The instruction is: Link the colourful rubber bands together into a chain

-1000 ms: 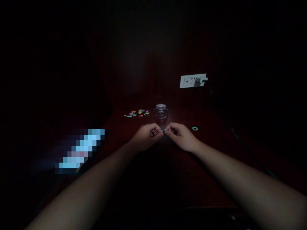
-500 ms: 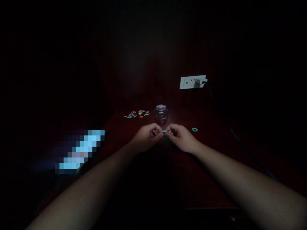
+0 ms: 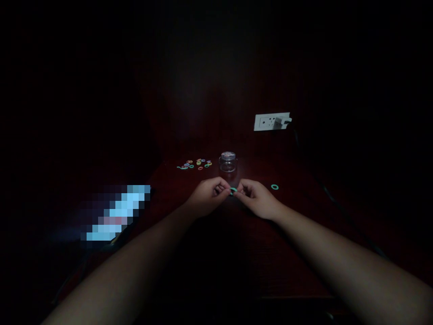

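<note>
A small green hair tie (image 3: 233, 189) is stretched between my two hands, just in front of the clear lidded jar (image 3: 228, 164). My left hand (image 3: 209, 195) pinches its left side between thumb and fingertips. On the other side, the thumb and fingertips of my right hand (image 3: 259, 198) close on it too. A second green ring (image 3: 274, 187), looking like another hair tie, lies flat on the dark red table to the right of my right hand. Several small coloured bands (image 3: 199, 163) are scattered left of the jar.
A lit, pixelated screen (image 3: 118, 214) glows at the left, beside my left forearm. On the back panel is a white wall socket (image 3: 265, 122) with a plug (image 3: 282, 122) in it. A dark cable (image 3: 352, 225) runs down the right side. Most surroundings are very dark.
The green hair tie between my fingers now shows more of its loop, and my fingertips are slightly farther apart. The whole view has shifted a little.
</note>
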